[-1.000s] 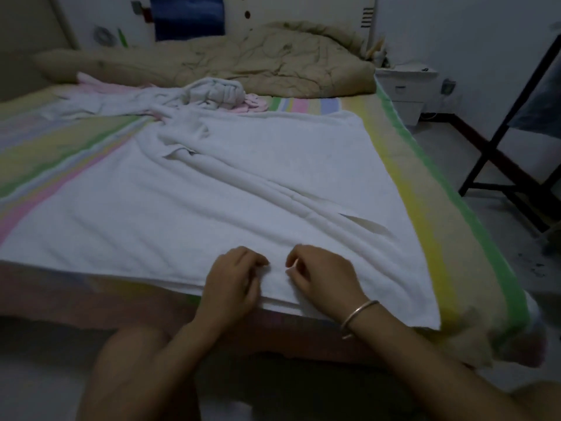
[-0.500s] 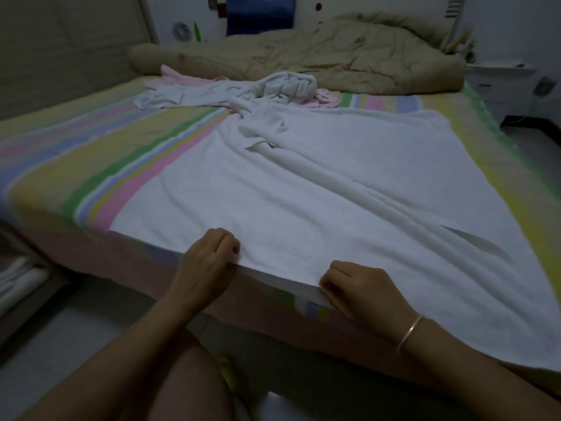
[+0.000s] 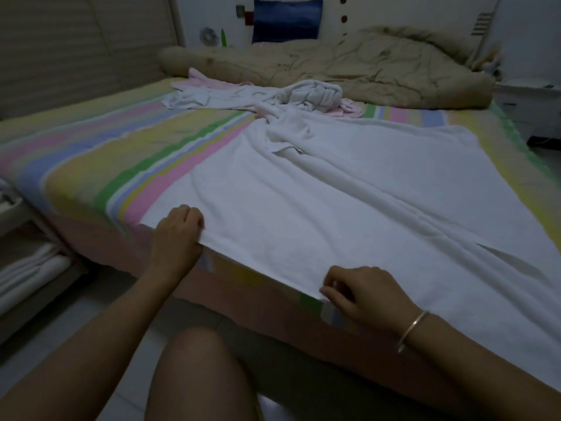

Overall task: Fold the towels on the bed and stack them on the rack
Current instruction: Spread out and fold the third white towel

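A large white towel point(image 3: 349, 205) lies spread over the striped bed point(image 3: 100, 165), with long creases running from its far end toward the right. My left hand point(image 3: 179, 230) grips its near edge close to the left corner. My right hand point(image 3: 361, 291) pinches the same edge further right, at the bed's front edge. Behind it a heap of white towels point(image 3: 306, 95) and a pink towel point(image 3: 206, 82) lie crumpled. Folded white towels point(image 3: 27, 268) lie on a low rack point(image 3: 45, 284) at the left, beside the bed.
A beige quilt point(image 3: 349, 68) is bunched along the head of the bed. A white nightstand point(image 3: 531, 101) stands at the far right. My bare knee point(image 3: 197, 375) is in front of the bed, over a tiled floor.
My hands have slid apart along the towel's near edge, the left one going toward the left corner. My view has swung left, bringing the rack into sight.
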Demonstrator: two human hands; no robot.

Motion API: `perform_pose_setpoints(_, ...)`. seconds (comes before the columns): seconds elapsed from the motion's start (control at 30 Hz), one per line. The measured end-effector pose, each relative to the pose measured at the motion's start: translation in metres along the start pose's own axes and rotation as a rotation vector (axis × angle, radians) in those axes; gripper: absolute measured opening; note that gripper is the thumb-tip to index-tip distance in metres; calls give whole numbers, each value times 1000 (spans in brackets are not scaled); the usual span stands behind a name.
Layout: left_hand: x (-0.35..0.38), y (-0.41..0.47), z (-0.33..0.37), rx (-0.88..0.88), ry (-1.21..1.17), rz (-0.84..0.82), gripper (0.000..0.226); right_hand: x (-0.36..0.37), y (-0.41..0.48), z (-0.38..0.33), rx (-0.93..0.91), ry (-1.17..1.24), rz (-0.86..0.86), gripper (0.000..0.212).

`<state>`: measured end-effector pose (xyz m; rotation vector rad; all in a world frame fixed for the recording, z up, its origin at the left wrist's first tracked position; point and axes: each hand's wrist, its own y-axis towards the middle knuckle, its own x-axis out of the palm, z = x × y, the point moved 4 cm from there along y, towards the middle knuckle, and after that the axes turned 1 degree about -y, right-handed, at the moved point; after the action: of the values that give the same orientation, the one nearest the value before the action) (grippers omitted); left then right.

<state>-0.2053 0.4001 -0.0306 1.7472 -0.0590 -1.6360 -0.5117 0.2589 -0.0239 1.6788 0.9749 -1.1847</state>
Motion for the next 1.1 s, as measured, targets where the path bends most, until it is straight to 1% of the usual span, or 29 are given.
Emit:
perform_pose_setpoints(0.07,-1,8,-27,-93,32,14,36,2,24,-18,-41,9,39,37)
perform_pose_setpoints(0.13,-1,15,-47,-148,68,39,34,6,50,-37,-67,12,46,23)
perform_pose_setpoints(0.17,-2,19,-57,-170,82,46,33,11,64,-45,-62,21,39,19)
perform_pose_setpoints(0.3,-6,24,-101,-257,128,21,30,28,105,-62,3,75,-1,15)
perform_pose_setpoints(0.4,-3,14,-126,-273,249,-57,21,38,116,-64,38,145,-26,14)
perform_pose_setpoints(0.43,1,11,-128,-291,257,-82,19,40,116,-63,40,150,-36,13)
perform_pose_setpoints(0.5,12,4,-124,-334,216,-126,21,42,114,-61,57,180,-56,13)
perform_pose_setpoints(0.57,24,-3,-113,-319,189,-161,25,43,112,-57,97,249,-83,13)
perform_pose_setpoints(0.6,28,-7,-107,-293,198,-152,27,42,109,-54,115,283,-98,13)
perform_pose_setpoints(0.67,24,-16,-98,-307,210,-69,28,39,104,-52,142,362,-134,12)
perform_pose_setpoints(0.77,16,-22,-63,-343,99,51,30,29,82,-41,236,536,-155,12)
perform_pose_setpoints(0.8,13,-20,-44,-322,61,98,30,26,73,-36,274,572,-137,12)
perform_pose_setpoints(0.87,16,-13,5,-255,-42,131,36,16,50,-19,348,596,-74,11)
perform_pose_setpoints(0.93,27,-2,63,-163,-147,106,45,5,25,4,434,635,-3,12)
perform_pose_setpoints(1.0,41,4,148,-48,-219,34,48,-15,-18,45,566,584,94,14)
perform_pose_setpoints(1.07,51,2,213,27,-225,-89,53,-28,-47,82,687,509,180,17)
perform_pose_setpoints(1.1,52,1,255,99,-249,-158,57,-41,-71,104,766,473,232,19)
